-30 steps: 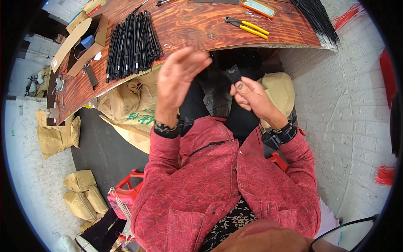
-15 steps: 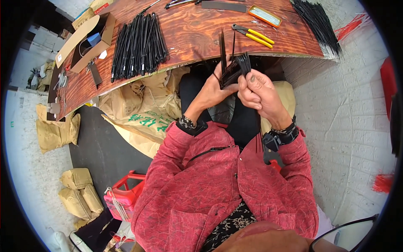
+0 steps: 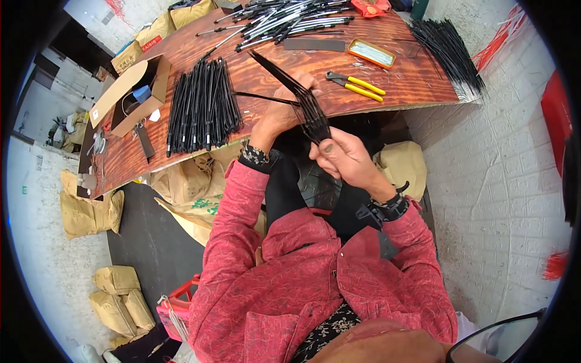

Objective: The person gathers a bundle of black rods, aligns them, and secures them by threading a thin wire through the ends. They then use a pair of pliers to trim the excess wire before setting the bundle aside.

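The right hand (image 3: 350, 158) pinches a bundle of thin black strips (image 3: 312, 113) near the table (image 3: 417, 89) edge; the left hand (image 3: 279, 117), partly hidden, grips indeterminably. Open surface flanks the yellow-handled pliers (image 3: 363, 92).

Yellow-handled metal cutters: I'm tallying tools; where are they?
The cutters lie right of centre in the head view, on the brown wooden table below the orange rectangular tray.

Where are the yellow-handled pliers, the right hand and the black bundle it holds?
Yellow-handled pliers (image 3: 364, 85), head view: upper handle.
Right hand (image 3: 351, 160), head view: middle of the hand.
Black bundle (image 3: 311, 111), head view: middle of its strands.
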The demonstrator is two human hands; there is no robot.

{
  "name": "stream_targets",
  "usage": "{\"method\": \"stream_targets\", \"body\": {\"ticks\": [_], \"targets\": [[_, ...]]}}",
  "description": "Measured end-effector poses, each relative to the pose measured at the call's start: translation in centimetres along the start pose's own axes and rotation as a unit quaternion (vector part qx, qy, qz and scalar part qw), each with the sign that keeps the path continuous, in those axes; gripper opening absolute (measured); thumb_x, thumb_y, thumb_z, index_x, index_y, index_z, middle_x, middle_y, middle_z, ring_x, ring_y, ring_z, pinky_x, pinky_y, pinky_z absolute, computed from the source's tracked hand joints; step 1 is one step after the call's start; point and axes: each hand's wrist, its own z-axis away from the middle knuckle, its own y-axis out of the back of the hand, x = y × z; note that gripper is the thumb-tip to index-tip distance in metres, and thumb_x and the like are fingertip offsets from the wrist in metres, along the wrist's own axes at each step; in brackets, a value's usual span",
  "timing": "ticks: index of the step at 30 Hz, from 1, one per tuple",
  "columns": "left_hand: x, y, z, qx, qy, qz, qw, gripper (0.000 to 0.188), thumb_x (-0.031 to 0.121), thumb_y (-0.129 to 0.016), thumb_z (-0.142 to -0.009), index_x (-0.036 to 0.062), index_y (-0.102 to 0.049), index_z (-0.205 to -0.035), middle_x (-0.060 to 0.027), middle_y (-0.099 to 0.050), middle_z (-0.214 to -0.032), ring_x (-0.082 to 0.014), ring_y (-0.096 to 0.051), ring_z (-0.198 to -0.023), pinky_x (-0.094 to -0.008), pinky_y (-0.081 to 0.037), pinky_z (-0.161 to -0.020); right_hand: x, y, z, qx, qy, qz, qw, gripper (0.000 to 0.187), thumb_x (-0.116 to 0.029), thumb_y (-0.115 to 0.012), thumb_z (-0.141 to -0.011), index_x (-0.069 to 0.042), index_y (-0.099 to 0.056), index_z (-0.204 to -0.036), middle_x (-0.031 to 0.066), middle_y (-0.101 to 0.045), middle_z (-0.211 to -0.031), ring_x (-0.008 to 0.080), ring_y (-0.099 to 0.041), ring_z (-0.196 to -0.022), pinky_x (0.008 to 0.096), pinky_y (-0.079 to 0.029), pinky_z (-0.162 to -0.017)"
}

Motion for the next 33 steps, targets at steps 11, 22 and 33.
{"method": "stream_targets", "body": {"ticks": [11, 22, 33], "targets": [[-8.5, -2.5, 2.5, -0.011, -0.017, -0.051, 0.998, 0.03, 0.013, -0.069, -0.09, 0.0117, -0.07, -0.119, -0.0115, -0.066, -0.12, -0.0343, -0.057, -0.11, -0.0423, -0.048, -0.094, 9.5, 3.8, 1.0, 0.031, -0.061, 0.079, 0.995, 0.029, -0.029, -0.049, -0.109, -0.001, -0.058, -0.107, 0.0007, -0.051, -0.075, 0.009, -0.049, -0.067, 0.0251, -0.046, -0.064], [-8.9, -2.8, 3.1, -0.024, -0.051, -0.169, 0.984, 0.032, 0.014, -0.069, -0.087, 0.0169, -0.075, -0.118, -0.0163, -0.064, -0.128, -0.0359, -0.054, -0.112, -0.0434, -0.047, -0.098, 10.7, 9.2, 0.6, 0.031, -0.006, 0.557, 0.83, 0.021, -0.006, -0.057, -0.096, -0.002, -0.064, -0.115, 0.0138, -0.069, -0.102, 0.0232, -0.071, -0.095, 0.0397, -0.055, -0.079], [-10.6, -3.3, 3.6, -0.003, -0.017, -0.066, 0.998, 0.033, 0.013, -0.073, -0.081, 0.0067, -0.072, -0.114, -0.0166, -0.062, -0.124, -0.0371, -0.056, -0.11, -0.0429, -0.049, -0.094, 3.9, 7.1, -13.7, -0.106, 0.104, 0.495, 0.856, 0.05, -0.018, -0.078, -0.085, -0.003, -0.062, -0.13, 0.0102, -0.064, -0.099, 0.0237, -0.062, -0.092, 0.0345, -0.048, -0.085]]}}
